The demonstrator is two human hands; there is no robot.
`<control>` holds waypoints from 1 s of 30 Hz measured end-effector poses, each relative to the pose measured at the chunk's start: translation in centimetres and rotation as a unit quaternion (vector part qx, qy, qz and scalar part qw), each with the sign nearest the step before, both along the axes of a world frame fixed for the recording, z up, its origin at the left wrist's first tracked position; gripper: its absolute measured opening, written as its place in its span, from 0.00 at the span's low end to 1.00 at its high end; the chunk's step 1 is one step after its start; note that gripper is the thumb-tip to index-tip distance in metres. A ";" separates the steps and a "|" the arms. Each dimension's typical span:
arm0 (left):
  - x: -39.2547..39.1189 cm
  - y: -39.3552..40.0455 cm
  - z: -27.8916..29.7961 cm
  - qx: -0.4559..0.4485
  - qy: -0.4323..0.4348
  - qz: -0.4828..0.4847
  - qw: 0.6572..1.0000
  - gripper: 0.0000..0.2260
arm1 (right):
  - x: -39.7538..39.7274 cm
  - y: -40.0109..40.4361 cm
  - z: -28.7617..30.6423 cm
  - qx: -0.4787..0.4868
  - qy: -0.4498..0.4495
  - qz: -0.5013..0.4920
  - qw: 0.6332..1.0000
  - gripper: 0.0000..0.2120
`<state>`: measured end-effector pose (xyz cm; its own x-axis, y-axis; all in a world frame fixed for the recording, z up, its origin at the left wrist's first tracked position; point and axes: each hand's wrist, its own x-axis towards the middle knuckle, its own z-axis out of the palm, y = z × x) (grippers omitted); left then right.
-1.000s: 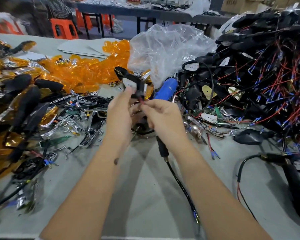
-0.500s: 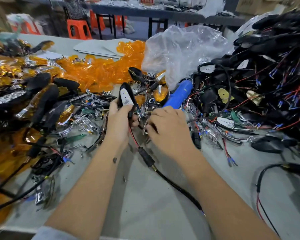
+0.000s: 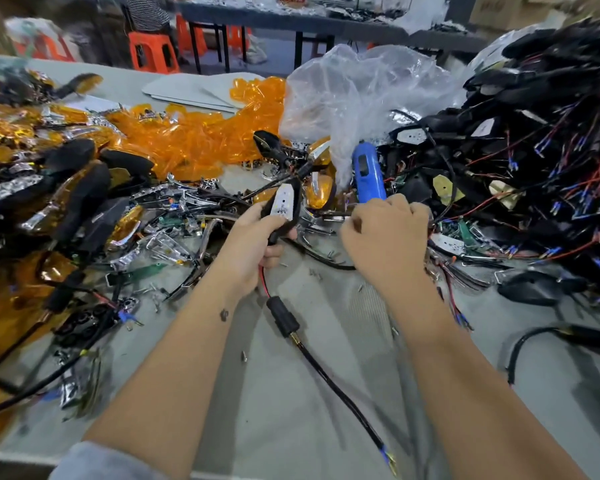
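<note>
Left grip is clasping a black signal-lamp housing, white LED board facing up, just above the counter at the edge of the parts pile. Red and black wires are trailing from it to a black stem lying on the counter. Right grip is hovering curled, knuckles up, just below the blue screwdriver; cannot tell whether it is pinching anything.

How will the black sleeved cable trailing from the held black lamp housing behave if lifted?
Probably floppy: the black sleeved cable lies in a loose curve across the grey table. Its thick black connector would likely dangle and swing.
</note>
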<state>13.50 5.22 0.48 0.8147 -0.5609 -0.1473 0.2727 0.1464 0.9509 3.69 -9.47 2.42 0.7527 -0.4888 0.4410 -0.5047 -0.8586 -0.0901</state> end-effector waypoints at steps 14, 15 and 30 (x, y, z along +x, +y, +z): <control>-1.5 -0.6 -1.4 0.125 -0.263 -0.019 0.956 0.15 | 0.5 3.0 -2.2 0.417 -0.300 0.129 0.848 0.08; -1.6 -0.6 -1.4 0.130 -0.265 -0.022 0.955 0.15 | 0.4 2.8 -2.1 0.420 -0.306 0.133 0.844 0.09; -2.3 0.2 -1.1 0.024 -0.246 -0.055 0.967 0.10 | -0.2 3.2 -1.5 0.440 -0.327 0.132 0.826 0.08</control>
<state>11.18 5.38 -0.59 0.7284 -0.6505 0.2151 -0.2037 0.0940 0.9745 3.51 -6.32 0.96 0.6260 -0.6933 0.3569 0.0923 -0.3886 -0.9168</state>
